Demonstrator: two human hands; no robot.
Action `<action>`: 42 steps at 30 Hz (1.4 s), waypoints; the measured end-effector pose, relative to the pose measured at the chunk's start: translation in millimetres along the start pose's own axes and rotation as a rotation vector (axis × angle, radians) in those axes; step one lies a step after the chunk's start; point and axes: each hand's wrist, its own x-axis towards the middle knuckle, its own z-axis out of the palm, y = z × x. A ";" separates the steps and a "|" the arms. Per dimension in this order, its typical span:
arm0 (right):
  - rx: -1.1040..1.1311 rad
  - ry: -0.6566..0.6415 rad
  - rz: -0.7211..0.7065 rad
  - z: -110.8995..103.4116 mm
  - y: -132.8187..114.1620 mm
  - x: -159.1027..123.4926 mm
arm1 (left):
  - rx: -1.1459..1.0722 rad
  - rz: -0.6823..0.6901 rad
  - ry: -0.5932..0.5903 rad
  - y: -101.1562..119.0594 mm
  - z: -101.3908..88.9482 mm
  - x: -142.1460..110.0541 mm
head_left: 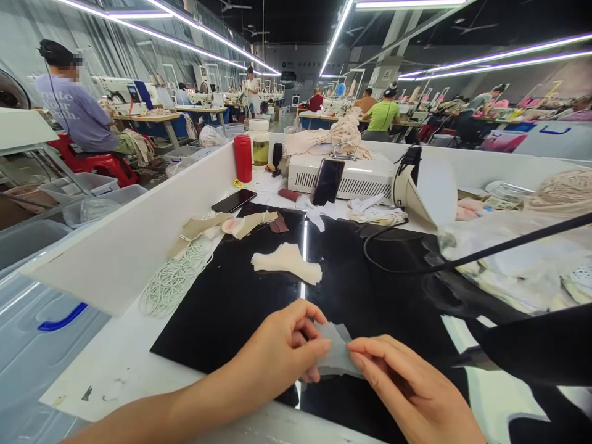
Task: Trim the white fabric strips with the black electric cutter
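Between my two hands is a thin, grey, see-through piece of cut fabric (337, 350), held just above a glossy black board (240, 290). My left hand (296, 345) pinches its left side between thumb and fingers. At its right edge, my right hand (407, 382) grips it with thumb and forefinger. Farther back on the board lies a cream-coloured cut fabric piece (287, 262) with a curved outline, apart from both hands.
Left of the board are a heap of pale cord (178, 277) and beige scraps (198, 228). Two phones (327, 182), a white vented machine (365, 176) and a red bottle (243, 158) stand behind. A black cable (485, 250) crosses at right, near plastic bags (504, 271). Co-workers sit beyond.
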 end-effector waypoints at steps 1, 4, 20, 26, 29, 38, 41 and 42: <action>-0.009 0.007 -0.026 0.6 2.3 0.6 | 0.065 0.014 0.022 1.6 0.0 -0.8; -0.075 -0.043 -0.113 -0.1 11.8 1.7 | 0.340 0.124 0.085 5.2 -0.2 -2.8; -0.673 0.001 -0.687 4.8 37.2 9.5 | 1.270 0.931 0.278 -24.6 -0.5 0.5; -0.694 0.095 -0.774 8.3 26.6 12.4 | 1.312 0.918 0.280 -26.0 -1.8 1.4; -0.707 0.110 -0.794 10.4 23.8 13.1 | 1.314 0.894 0.260 -29.5 -3.0 1.8; -0.707 0.112 -0.797 14.0 24.4 13.9 | 1.348 0.909 0.274 -32.0 -3.1 1.5; -0.716 0.115 -0.791 15.6 24.7 13.7 | 1.336 0.927 0.304 -29.5 -2.1 1.2; -0.717 0.116 -0.790 15.7 24.7 13.5 | 1.336 0.935 0.312 -28.8 -1.7 1.0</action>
